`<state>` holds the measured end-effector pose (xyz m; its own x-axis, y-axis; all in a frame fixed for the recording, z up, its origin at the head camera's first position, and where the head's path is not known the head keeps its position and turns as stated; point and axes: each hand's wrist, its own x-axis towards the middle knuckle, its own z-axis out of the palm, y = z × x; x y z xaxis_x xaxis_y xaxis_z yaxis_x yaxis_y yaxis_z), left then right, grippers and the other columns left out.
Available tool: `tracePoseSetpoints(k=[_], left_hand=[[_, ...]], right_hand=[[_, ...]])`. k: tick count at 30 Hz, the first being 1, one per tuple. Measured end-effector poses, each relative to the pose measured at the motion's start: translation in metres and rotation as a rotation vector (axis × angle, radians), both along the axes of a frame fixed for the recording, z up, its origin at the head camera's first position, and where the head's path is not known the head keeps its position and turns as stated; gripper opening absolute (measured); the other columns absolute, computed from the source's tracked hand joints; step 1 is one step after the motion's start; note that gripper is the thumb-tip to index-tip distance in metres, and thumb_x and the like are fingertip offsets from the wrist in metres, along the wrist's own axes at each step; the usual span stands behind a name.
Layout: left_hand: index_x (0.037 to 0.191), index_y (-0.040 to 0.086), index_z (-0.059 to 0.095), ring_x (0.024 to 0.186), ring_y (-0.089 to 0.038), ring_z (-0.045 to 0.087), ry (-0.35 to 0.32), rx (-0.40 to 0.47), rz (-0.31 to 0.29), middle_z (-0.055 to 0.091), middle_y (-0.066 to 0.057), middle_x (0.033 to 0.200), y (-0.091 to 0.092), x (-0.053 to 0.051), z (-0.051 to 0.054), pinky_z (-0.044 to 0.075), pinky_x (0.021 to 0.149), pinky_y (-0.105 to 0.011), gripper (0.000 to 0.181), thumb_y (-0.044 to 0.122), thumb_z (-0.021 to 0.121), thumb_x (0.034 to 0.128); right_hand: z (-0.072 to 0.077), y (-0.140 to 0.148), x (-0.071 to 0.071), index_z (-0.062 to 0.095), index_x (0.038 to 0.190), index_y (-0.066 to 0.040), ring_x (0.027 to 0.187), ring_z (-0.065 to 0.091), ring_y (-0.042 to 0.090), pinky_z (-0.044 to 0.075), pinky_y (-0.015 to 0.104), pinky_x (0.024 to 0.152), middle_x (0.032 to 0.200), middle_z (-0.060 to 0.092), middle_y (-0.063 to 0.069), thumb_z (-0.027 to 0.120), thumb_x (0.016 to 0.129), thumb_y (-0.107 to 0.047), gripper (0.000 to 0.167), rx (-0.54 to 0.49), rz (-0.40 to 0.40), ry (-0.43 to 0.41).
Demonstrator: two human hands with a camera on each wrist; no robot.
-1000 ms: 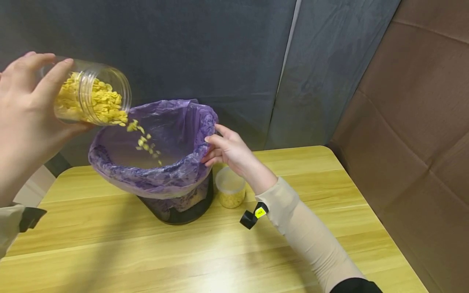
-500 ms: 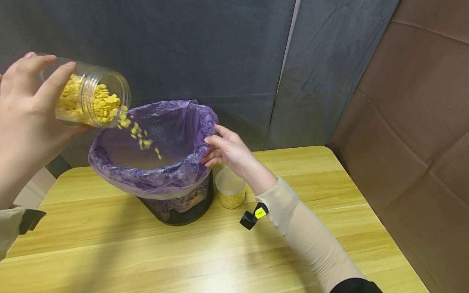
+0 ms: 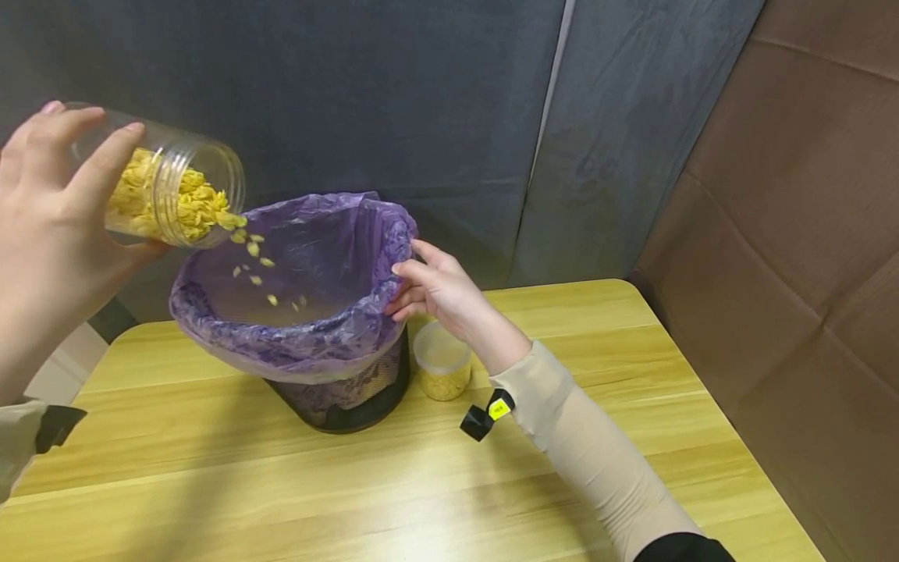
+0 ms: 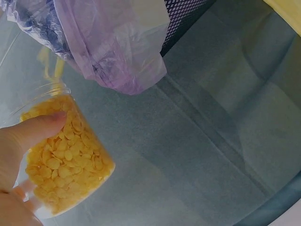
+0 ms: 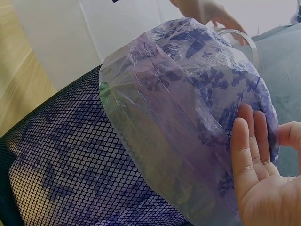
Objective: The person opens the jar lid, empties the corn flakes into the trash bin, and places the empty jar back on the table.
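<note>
Thin yellow flakes (image 3: 200,207) spill from a clear cylindrical plastic jar (image 3: 166,187) over a black mesh bin (image 3: 360,398)

Head view: The left hand (image 3: 59,187) grasps the jar, fingers and thumb around its body. The jar is held in the air, tipped nearly on its side, mouth at the bin's left rim; loose flakes drop across the opening. A purple patterned plastic liner (image 3: 302,347) is folded over the bin's rim. The right hand (image 3: 445,293) pinches the liner at the right side. Just beside the bin, a small round translucent tub (image 3: 444,382) with yellow contents stands upright on a yellow wood-grain table (image 3: 449,484).

Left wrist view: The left thumb lies across the jar's side. Falling flakes are blurred.

Right wrist view: Fingers lie against the liner's outside, thumb at its edge; whether they also grip the rim beneath cannot be told.
</note>
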<state>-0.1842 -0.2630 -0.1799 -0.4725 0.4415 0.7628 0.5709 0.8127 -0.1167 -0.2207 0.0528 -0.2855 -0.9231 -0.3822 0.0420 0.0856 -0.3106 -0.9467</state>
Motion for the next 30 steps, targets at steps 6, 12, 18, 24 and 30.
tracePoseSetpoints(k=[6, 12, 18, 24, 30], left_hand=[[0.139, 0.002, 0.040, 0.141, -0.039, 0.014, 0.001, 0.002, -0.002, 0.028, -0.026, 0.145, -0.0010, -0.0002, -0.0003, 0.007, 0.111, -0.056, 0.109, -0.022, 0.077, 0.0390], [0.136, 0.001, 0.042, 0.141, -0.038, 0.014, 0.003, 0.026, 0.005, 0.030, -0.026, 0.145, -0.0024, 0.0008, -0.0011, 0.007, 0.112, -0.056, 0.107, -0.025, 0.074, 0.0377], [0.136, 0.003, 0.043, 0.141, -0.037, 0.014, 0.014, 0.024, 0.002, 0.030, -0.023, 0.146, -0.0053, 0.0006, -0.0023, 0.008, 0.112, -0.055, 0.108, -0.026, 0.073, 0.0365], [0.138, 0.002, 0.041, 0.141, -0.038, 0.014, 0.020, -0.002, 0.001, 0.029, -0.024, 0.147, -0.0046, 0.0017, -0.0004, 0.007, 0.112, -0.056, 0.109, -0.025, 0.074, 0.0382], [0.138, 0.002, 0.041, 0.141, -0.038, 0.014, 0.030, -0.006, -0.006, 0.029, -0.024, 0.147, -0.0027, 0.0019, 0.0018, 0.006, 0.112, -0.054, 0.107, -0.024, 0.074, 0.0398]], right_hand=[[0.0001, -0.0006, -0.0002, 0.029, 0.147, -0.006, 0.056, 0.063, 0.023, 0.056, 0.032, 0.055, 0.070, 0.062, 0.014, 0.048, 0.094, -0.002, 0.056, 0.001, 0.001, 0.000], [-0.0002, -0.0027, -0.0002, 0.030, 0.147, -0.007, 0.057, 0.063, 0.024, 0.056, 0.032, 0.056, 0.070, 0.062, 0.014, 0.048, 0.095, -0.002, 0.055, 0.003, 0.008, -0.003], [-0.0007, -0.0038, 0.0002, 0.030, 0.147, -0.007, 0.056, 0.063, 0.024, 0.056, 0.032, 0.055, 0.069, 0.062, 0.015, 0.047, 0.095, -0.002, 0.055, -0.001, 0.011, -0.008], [-0.0002, -0.0025, 0.0001, 0.031, 0.146, -0.007, 0.057, 0.063, 0.024, 0.056, 0.032, 0.055, 0.067, 0.060, 0.015, 0.048, 0.094, -0.002, 0.055, -0.004, 0.004, -0.004], [0.0002, -0.0008, -0.0004, 0.028, 0.147, -0.007, 0.056, 0.063, 0.024, 0.056, 0.032, 0.055, 0.067, 0.060, 0.014, 0.048, 0.095, -0.002, 0.057, -0.004, -0.001, -0.011]])
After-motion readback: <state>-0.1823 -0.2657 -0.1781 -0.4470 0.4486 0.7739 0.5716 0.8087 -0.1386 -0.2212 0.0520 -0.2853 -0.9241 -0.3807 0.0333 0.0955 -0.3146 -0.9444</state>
